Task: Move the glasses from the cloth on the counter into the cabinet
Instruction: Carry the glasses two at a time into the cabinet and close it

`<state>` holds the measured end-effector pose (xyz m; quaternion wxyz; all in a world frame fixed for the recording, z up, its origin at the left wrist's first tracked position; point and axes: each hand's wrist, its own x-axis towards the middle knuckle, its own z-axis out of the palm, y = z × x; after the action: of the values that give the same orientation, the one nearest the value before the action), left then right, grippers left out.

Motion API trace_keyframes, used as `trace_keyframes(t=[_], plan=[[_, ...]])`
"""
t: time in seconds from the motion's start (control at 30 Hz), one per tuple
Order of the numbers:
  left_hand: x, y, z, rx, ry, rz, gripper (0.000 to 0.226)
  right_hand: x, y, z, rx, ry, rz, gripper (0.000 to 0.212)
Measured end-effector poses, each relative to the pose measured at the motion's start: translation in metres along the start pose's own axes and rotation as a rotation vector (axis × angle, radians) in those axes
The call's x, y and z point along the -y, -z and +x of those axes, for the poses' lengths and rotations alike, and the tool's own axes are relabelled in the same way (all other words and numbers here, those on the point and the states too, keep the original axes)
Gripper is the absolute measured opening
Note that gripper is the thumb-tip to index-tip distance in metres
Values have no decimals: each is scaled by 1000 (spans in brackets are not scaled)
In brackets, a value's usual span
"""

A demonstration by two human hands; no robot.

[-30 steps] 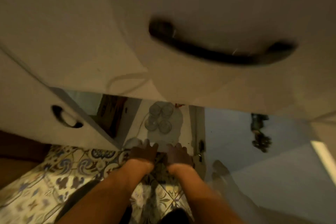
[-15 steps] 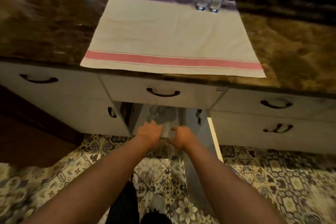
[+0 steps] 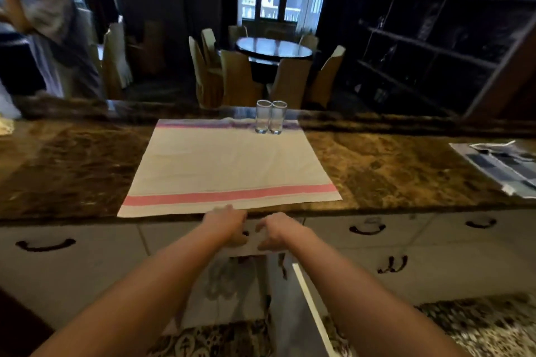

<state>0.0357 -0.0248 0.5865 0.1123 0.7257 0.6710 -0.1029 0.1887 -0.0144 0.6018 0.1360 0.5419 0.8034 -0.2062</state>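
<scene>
A white cloth (image 3: 229, 165) with pink stripes lies flat on the brown stone counter (image 3: 391, 171). Two clear tall glasses (image 3: 270, 116) stand side by side at the cloth's far edge, right of its middle. Below the counter the cabinet (image 3: 232, 287) stands open, and several glasses show dimly inside it. My left hand (image 3: 229, 223) and my right hand (image 3: 277, 230) hang just under the counter's front edge, in front of the drawer, both with nothing in them and fingers loosely curled.
The open cabinet door (image 3: 307, 298) juts toward me on the right. White drawers with dark handles (image 3: 367, 229) run along below the counter. Papers (image 3: 499, 165) lie at the counter's right end. A person (image 3: 43, 38) stands at the far left. Dining table and chairs stand behind.
My view has swung up from the cabinet's inside to the counter. Both hands have risen from the cabinet opening to the counter's front edge, holding nothing.
</scene>
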Motion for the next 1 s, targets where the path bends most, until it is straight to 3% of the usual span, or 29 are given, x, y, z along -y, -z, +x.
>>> trace_keyframes(t=[0.2, 0.43, 0.63, 0.8, 1.0], plan=[[22, 64, 38, -137, -1, 18, 44, -13, 71, 10, -173, -64, 0, 52], [48, 111, 97, -217, -46, 22, 42, -9, 123, 54, -243, -140, -16, 51], [72, 159, 149, -334, -115, 14, 56, -2, 174, 98, -330, -200, -43, 57], [90, 182, 188, -380, -146, 52, 69, -4, 198, 137, -503, -223, 12, 59], [95, 176, 230, -398, -172, 42, 70, -15, 199, 168, -486, -267, 6, 74]])
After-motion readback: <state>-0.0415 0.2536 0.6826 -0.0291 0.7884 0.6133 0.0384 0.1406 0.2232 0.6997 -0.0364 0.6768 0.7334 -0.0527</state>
